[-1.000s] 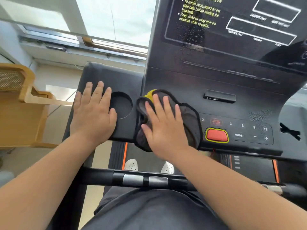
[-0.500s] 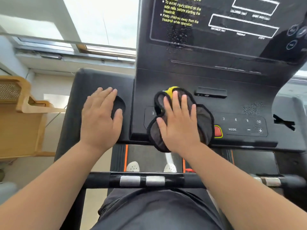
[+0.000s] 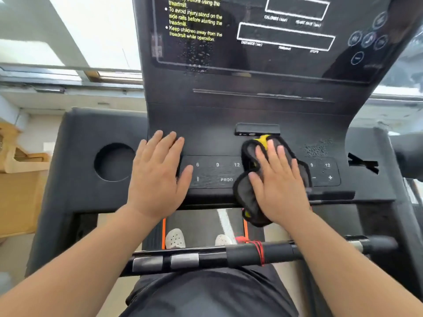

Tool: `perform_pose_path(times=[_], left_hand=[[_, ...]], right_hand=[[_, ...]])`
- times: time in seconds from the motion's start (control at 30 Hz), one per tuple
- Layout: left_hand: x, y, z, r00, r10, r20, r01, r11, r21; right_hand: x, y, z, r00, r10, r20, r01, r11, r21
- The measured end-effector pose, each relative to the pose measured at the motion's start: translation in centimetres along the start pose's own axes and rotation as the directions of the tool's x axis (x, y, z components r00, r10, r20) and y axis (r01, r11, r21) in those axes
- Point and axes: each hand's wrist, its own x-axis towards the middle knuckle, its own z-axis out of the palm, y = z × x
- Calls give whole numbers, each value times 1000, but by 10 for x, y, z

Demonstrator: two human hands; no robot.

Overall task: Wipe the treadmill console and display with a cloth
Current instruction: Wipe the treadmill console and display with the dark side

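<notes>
The black treadmill console (image 3: 229, 115) fills the middle of the view, with its dark display (image 3: 286, 35) above and a button strip (image 3: 217, 172) below. My right hand (image 3: 278, 181) presses flat on a grey cloth (image 3: 246, 193) with black edging and a yellow patch, over the middle of the button strip. The cloth hangs a little over the console's front edge. My left hand (image 3: 158, 177) rests flat on the strip's left end, fingers straight. Water droplets sit on the display's lower left (image 3: 196, 53) and on the console at the right (image 3: 318, 147).
A round cup holder (image 3: 114, 162) is sunk into the left tray. A small black slot piece (image 3: 257, 129) sits just above the cloth. The front handlebar (image 3: 229, 255) crosses below my wrists, with a red cord wound on it. A wooden chair (image 3: 18, 170) stands at left.
My right hand has slid the cloth rightward along the button strip, now covering the red button. My left hand has moved right, off the cup holder tray onto the strip's left end.
</notes>
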Motion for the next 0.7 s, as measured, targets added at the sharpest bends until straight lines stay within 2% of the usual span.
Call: perform_pose_path(times=[0.1, 0.17, 0.2, 0.27, 0.33, 0.4, 0.47, 0.57, 0.7], left_hand=[[-3, 13, 7, 1000, 17, -9, -16, 997, 81], [-5, 18, 10, 1000, -18, -8, 18, 994, 106], [-6, 21, 12, 999, -37, -11, 38, 993, 113], [-8, 29, 15, 998, -59, -20, 61, 990, 123], [-7, 39, 18, 998, -56, -24, 59, 990, 129], [-5, 49, 20, 999, -42, -22, 45, 991, 128], [-1, 60, 24, 999, -32, -20, 35, 991, 129], [8, 77, 33, 998, -32, -45, 39, 987, 156], [18, 100, 46, 997, -45, -70, 57, 980, 188]], right_hand=[[7, 43, -6, 989, 147, 34, -148, 989, 29], [8, 40, -7, 985, 168, 39, -170, 985, 40], [7, 30, -7, 992, 126, 20, -127, 991, 44], [3, 2, -4, 998, -64, -23, 65, 997, 39], [1, -19, 1, 961, -272, -48, 273, 962, 5], [2, -23, 3, 924, -379, -50, 380, 925, 5], [3, -10, 5, 903, -426, -57, 427, 904, 13], [-1, 30, 8, 916, -396, -67, 398, 917, 20], [-12, 100, 10, 964, -254, -74, 252, 967, -38]])
